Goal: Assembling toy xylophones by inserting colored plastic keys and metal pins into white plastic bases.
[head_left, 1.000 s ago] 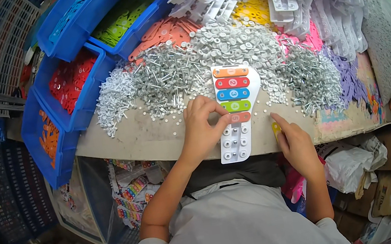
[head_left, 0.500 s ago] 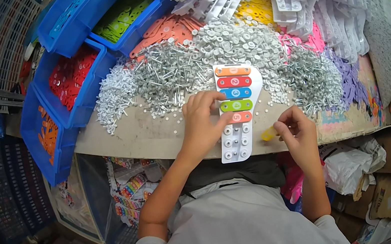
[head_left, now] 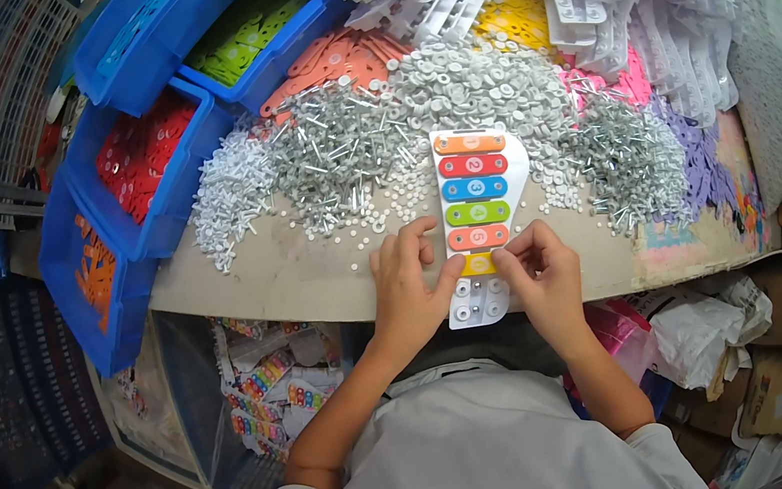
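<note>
The table [head_left: 290,282] carries metal pins [head_left: 325,143], white rings [head_left: 478,80] and a xylophone [head_left: 474,190].

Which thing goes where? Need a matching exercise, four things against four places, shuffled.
Things
1. yellow bar
2. blue bar
3. red pieces
4. purple pieces

Places
A. inside a blue bin
B. between the left hand and the right hand
C. right of the right-hand pile of metal pins
D. between the red bar and the green bar

Pairs: 1-B, 2-D, 3-A, 4-C
</note>
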`<state>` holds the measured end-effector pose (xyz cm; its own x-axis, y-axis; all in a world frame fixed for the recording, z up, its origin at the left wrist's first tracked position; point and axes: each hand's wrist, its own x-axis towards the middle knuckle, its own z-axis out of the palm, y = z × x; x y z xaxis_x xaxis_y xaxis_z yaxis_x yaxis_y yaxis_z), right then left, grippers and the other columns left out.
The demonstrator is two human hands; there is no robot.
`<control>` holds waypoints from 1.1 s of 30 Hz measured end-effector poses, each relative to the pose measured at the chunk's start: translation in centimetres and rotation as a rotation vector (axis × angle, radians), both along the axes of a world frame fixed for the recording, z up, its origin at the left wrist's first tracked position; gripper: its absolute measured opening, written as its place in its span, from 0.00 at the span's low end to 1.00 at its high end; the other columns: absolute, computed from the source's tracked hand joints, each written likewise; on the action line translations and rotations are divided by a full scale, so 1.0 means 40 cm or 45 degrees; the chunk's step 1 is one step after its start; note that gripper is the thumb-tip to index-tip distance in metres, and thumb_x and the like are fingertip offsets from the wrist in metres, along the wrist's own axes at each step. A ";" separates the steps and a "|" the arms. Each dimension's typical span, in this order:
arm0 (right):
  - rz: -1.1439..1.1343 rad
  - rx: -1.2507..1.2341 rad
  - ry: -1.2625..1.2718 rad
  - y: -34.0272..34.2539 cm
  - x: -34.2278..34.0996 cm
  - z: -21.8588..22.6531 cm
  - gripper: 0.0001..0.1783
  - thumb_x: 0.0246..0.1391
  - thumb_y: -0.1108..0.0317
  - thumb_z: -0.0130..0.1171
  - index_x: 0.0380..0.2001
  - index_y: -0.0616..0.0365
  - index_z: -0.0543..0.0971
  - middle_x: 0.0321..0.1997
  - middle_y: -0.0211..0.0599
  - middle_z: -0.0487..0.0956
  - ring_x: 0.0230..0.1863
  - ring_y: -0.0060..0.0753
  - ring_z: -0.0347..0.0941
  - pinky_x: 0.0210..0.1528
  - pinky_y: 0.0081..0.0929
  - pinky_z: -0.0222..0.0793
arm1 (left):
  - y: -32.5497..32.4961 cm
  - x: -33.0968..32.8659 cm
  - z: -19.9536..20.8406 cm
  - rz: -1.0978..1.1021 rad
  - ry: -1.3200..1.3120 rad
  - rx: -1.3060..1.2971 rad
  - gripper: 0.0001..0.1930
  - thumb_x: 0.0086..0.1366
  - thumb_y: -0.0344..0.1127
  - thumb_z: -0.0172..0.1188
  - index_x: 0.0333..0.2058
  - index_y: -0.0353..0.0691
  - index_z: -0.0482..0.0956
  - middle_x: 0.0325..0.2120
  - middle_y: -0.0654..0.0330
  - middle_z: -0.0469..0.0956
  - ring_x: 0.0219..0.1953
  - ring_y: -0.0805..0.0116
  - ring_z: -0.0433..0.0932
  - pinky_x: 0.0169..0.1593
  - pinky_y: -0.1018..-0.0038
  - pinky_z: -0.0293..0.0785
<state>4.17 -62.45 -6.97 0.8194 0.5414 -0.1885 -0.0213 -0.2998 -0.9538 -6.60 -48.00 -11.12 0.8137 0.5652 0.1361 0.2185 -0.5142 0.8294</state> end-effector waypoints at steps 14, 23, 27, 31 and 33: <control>-0.139 -0.312 -0.988 -0.063 0.167 -0.002 0.06 0.60 0.71 0.62 0.33 0.63 0.78 0.26 0.41 0.77 0.30 0.39 0.74 0.34 0.34 0.68 | -0.001 -0.056 -0.028 -0.087 -0.014 -0.243 0.35 0.51 0.32 0.75 0.57 0.39 0.70 0.32 0.62 0.71 0.37 0.63 0.67 0.46 0.67 0.64; -0.182 -1.111 -1.523 -0.144 0.701 0.018 0.09 0.56 0.66 0.62 0.34 0.59 0.85 0.31 0.47 0.83 0.41 0.51 0.76 0.49 0.46 0.64 | -0.020 -0.094 0.003 -0.384 0.013 0.146 0.50 0.42 0.46 0.83 0.61 0.38 0.67 0.36 0.61 0.71 0.39 0.63 0.69 0.51 0.64 0.62; 0.002 -1.452 -1.624 -0.147 0.774 -0.055 0.09 0.55 0.63 0.61 0.27 0.56 0.83 0.29 0.45 0.82 0.39 0.52 0.77 0.50 0.45 0.62 | -0.024 -0.092 0.000 -0.376 0.013 0.145 0.50 0.42 0.46 0.83 0.62 0.38 0.66 0.36 0.61 0.71 0.39 0.63 0.69 0.51 0.64 0.62; 0.012 -1.371 -1.637 -0.170 0.800 -0.043 0.12 0.58 0.61 0.59 0.27 0.56 0.82 0.27 0.47 0.82 0.34 0.55 0.78 0.48 0.48 0.63 | -0.022 -0.093 0.006 -0.384 -0.002 0.125 0.51 0.41 0.46 0.83 0.62 0.38 0.66 0.35 0.61 0.71 0.39 0.63 0.69 0.52 0.64 0.62; -0.108 -1.267 -1.566 -0.147 0.739 0.017 0.11 0.61 0.64 0.56 0.31 0.58 0.81 0.25 0.46 0.82 0.31 0.47 0.78 0.46 0.44 0.65 | -0.016 -0.100 0.013 -0.362 -0.008 0.101 0.51 0.41 0.46 0.84 0.63 0.37 0.66 0.35 0.61 0.71 0.40 0.63 0.69 0.52 0.64 0.63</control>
<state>33.72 -68.33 -6.27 0.7528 0.5584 0.3487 0.5357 -0.8274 0.1686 -10.58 -48.64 -10.59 0.9369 0.3020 0.1762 0.0515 -0.6176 0.7848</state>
